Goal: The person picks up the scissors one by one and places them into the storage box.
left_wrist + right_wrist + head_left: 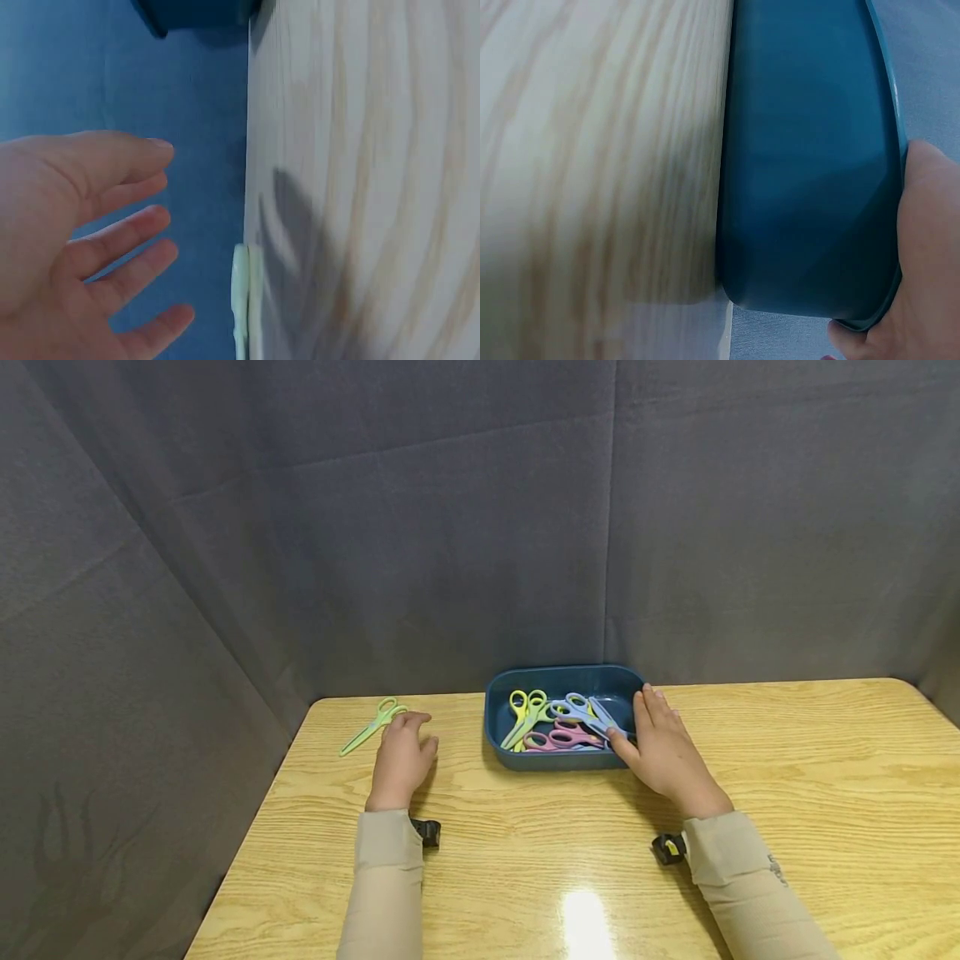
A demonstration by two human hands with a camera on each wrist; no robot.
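Light green scissors (pixel 372 727) lie on the table at the left. My left hand (pixel 402 756) hovers beside their handles, fingers spread and loosely bent with nothing in them; the left wrist view shows a gap between this hand and the green scissors (pixel 247 300). A dark blue bin (pixel 555 762) stands near the table's back edge, holding several scissors in yellow, green, pink and light blue (pixel 585 714). My right hand (pixel 669 752) grips the bin's right end, thumb over the rim and fingers along the outer side. The right wrist view shows the bin's wall (pixel 810 165) close up.
The wood-grain table (pixel 517 852) has its back edge against a grey cloth curtain (pixel 450 568), which also hangs on the left. Light glares off the table near the front middle.
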